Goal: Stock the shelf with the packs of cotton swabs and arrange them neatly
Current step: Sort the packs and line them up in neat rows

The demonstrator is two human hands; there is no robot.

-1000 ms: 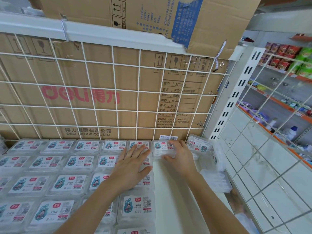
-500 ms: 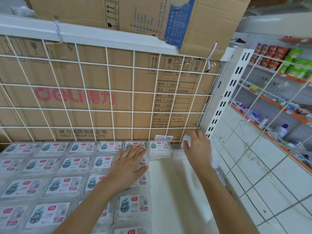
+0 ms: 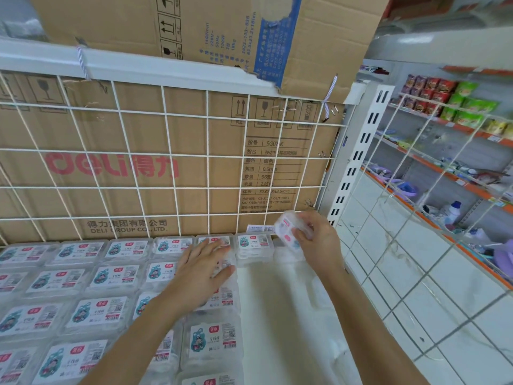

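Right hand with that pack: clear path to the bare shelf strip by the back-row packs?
Probably yes. The right hand holds a pack tilted just above the bare shelf strip; nothing lies between. The left hand rests flat on the stocked packs beside it.

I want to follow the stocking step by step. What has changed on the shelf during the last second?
The right hand left the back-row pack, moved right to the corner and picked up a loose pack, now lifted and tilted near the wire grid. The left hand stayed flat on the arranged packs, which did not move.
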